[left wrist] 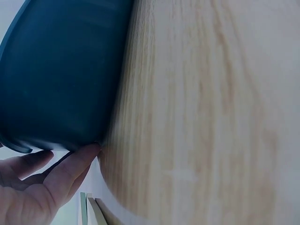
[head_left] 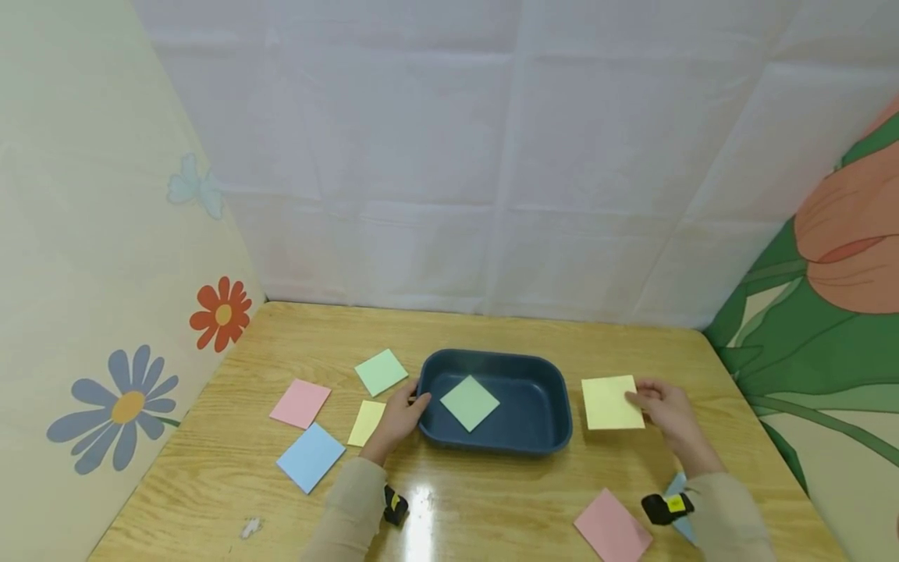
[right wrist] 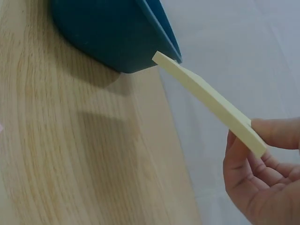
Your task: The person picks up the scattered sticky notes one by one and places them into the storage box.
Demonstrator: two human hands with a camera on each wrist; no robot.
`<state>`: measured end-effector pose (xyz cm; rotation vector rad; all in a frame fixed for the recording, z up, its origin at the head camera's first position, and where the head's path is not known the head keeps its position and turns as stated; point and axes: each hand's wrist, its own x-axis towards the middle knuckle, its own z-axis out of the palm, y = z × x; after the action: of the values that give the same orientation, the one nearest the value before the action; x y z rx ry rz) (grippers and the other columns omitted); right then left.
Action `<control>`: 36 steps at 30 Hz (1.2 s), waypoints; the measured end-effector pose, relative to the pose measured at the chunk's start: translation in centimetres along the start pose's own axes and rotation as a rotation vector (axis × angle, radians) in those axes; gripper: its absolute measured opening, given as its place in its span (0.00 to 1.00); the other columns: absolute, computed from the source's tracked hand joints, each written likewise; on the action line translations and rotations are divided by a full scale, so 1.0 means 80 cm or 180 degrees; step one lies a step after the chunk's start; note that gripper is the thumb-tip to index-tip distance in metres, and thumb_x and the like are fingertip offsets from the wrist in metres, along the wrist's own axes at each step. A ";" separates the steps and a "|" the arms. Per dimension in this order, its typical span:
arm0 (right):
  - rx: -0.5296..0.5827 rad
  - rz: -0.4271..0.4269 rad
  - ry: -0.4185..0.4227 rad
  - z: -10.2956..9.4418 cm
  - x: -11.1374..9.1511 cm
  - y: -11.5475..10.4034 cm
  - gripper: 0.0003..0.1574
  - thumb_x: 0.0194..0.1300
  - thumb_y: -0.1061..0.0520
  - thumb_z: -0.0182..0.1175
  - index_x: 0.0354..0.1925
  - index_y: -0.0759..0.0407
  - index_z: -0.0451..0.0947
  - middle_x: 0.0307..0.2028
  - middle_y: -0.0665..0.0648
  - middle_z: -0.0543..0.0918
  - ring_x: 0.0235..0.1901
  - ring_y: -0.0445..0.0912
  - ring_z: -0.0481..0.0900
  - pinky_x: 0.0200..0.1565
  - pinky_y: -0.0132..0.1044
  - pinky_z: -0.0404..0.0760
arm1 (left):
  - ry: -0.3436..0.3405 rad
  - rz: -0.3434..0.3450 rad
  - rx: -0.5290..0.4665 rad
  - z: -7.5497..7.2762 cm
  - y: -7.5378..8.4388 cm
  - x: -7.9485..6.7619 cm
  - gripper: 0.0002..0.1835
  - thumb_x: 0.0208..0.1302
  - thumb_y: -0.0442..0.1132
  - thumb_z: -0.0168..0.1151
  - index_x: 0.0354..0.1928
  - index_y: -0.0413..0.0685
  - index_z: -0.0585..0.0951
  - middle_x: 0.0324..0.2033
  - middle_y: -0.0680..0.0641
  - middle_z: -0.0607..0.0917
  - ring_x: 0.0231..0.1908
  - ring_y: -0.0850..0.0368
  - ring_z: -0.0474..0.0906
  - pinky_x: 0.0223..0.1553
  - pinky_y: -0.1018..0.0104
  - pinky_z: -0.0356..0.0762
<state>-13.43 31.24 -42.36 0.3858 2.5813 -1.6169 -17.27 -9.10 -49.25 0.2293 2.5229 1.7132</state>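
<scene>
A yellow sticky note pad (head_left: 609,403) is pinched between thumb and fingers of my right hand (head_left: 669,417); the right wrist view shows the pad's thick edge (right wrist: 206,101), tilted above the table with its shadow below. Left of it stands a dark blue plastic basin (head_left: 527,417) with a light green sticky note pad (head_left: 470,403) lying inside. My left hand (head_left: 397,420) grips the basin's left end, thumb over the rim and fingers against the outer wall, as the left wrist view shows at the basin wall (left wrist: 61,75).
On the wooden table (head_left: 492,499), left of the basin, lie green (head_left: 381,372), pink (head_left: 300,403), blue (head_left: 310,458) and yellow (head_left: 366,423) pads. Another pink pad (head_left: 613,527) lies front right, beside a blue pad (head_left: 678,485) partly hidden under my right forearm. A white cloth (head_left: 421,195) hangs behind.
</scene>
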 end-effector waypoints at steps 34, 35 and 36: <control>0.0235 -0.0284 -0.0071 0.019 -0.002 -0.046 0.25 0.65 0.61 0.54 0.54 0.78 0.61 0.31 0.47 0.76 0.30 0.37 0.75 0.32 0.31 0.78 | -0.0022 -0.0020 0.0083 -0.001 -0.001 0.000 0.23 0.68 0.37 0.49 0.62 0.32 0.65 0.52 0.32 0.74 0.50 0.38 0.73 0.46 0.51 0.75; 0.0244 -0.0281 -0.0080 0.020 -0.002 -0.048 0.26 0.65 0.61 0.54 0.54 0.78 0.61 0.31 0.47 0.76 0.30 0.37 0.75 0.33 0.32 0.78 | -0.0021 -0.0028 0.0076 -0.001 -0.001 0.000 0.23 0.68 0.37 0.49 0.62 0.32 0.65 0.52 0.32 0.74 0.50 0.38 0.73 0.46 0.51 0.75; 0.0251 -0.0281 -0.0078 0.020 -0.002 -0.049 0.26 0.65 0.62 0.54 0.54 0.78 0.61 0.31 0.47 0.76 0.30 0.37 0.75 0.33 0.32 0.78 | -0.0020 -0.0028 0.0075 -0.001 0.000 0.000 0.23 0.68 0.37 0.49 0.62 0.32 0.65 0.52 0.32 0.74 0.50 0.38 0.73 0.46 0.51 0.75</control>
<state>-14.40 28.13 -39.64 0.2588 2.5571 -1.7444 -17.29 -9.18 -49.26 0.2244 2.5369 1.6780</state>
